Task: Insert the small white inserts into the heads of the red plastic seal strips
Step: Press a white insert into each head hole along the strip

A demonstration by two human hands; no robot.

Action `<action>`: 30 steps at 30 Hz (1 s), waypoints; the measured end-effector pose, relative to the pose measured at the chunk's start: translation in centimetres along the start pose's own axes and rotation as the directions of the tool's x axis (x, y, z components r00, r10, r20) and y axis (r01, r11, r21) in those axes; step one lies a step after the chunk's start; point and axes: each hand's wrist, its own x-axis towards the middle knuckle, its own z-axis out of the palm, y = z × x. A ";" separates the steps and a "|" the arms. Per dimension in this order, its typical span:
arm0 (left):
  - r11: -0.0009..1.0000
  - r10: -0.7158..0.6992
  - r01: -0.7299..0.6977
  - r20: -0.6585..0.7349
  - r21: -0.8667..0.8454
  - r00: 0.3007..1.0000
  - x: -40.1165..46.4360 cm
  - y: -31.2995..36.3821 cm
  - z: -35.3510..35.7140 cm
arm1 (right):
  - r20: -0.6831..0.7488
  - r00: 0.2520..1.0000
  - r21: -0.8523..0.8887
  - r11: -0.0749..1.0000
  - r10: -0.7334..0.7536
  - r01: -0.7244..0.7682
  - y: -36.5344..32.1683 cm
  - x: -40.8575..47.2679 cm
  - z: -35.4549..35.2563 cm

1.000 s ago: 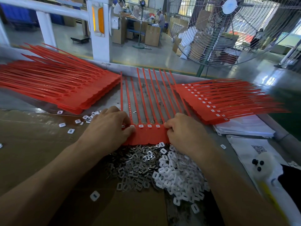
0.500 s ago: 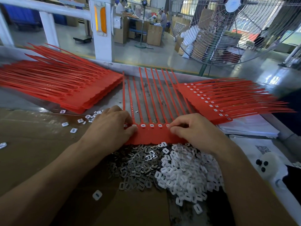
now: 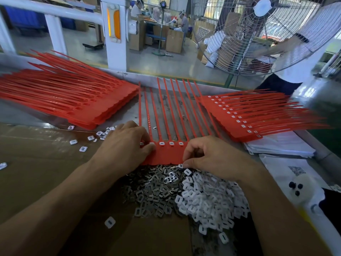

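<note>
Hands: left (image 3: 125, 145) and right (image 3: 208, 156) on red seal strips (image 3: 167, 154).

A large wire-caged floor fan (image 3: 258, 32) is seen beyond the bench's far edge. Left of it, a white post (image 3: 115, 32) with an orange reflector is noted. Right of it, a person in a white top (image 3: 302, 58) is glimpsed, blurred.
</note>
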 end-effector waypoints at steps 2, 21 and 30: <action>1.000 0.002 -0.002 -0.001 0.000 1.000 0.0 0.0 0.0 | -0.012 1.000 0.016 1.000 0.004 -0.003 0.1 0.0 0.0; 1.000 0.005 -0.005 -0.004 0.005 1.000 -0.1 0.1 -0.1 | -0.367 0.927 0.166 0.986 0.078 -0.017 1.2 0.8 0.7; 1.000 0.006 -0.006 -0.002 0.009 1.000 -0.1 -0.1 0.0 | -0.550 0.819 0.340 0.939 0.162 0.043 2.2 1.2 0.1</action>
